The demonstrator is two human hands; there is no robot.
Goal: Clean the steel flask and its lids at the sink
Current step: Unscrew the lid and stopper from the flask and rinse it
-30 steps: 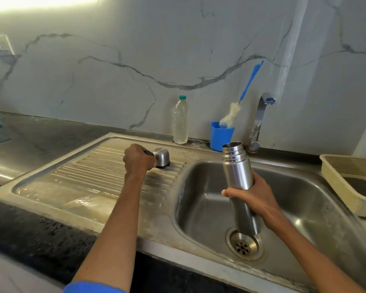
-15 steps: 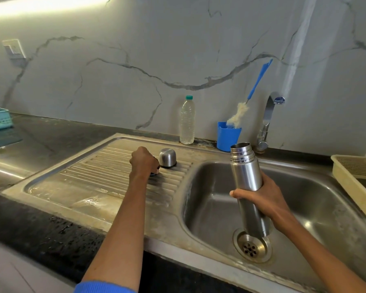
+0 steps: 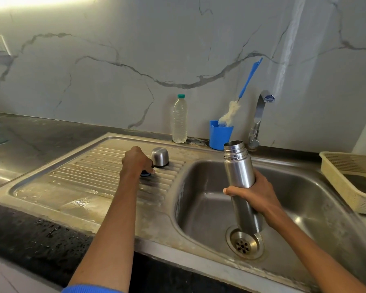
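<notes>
The right hand grips the open flask upright over the sink to drain, while the left hand seemingly pinches 1 dark inner lid on the drainboard.

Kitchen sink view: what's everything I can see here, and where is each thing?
steel flask: one, silver, open, held over the basin
steel cap: one, silver, on the drainboard
small dark lid: one, dark with blue, under the left hand, mostly hidden
sink: one, steel
tap: one, chrome, behind the basin
bottle brush: one, blue handle, in the blue cup
plastic bottle: one, clear, by the wall
basket: one, cream, right
hands: left hand on the drainboard; right hand grips the flask
</notes>
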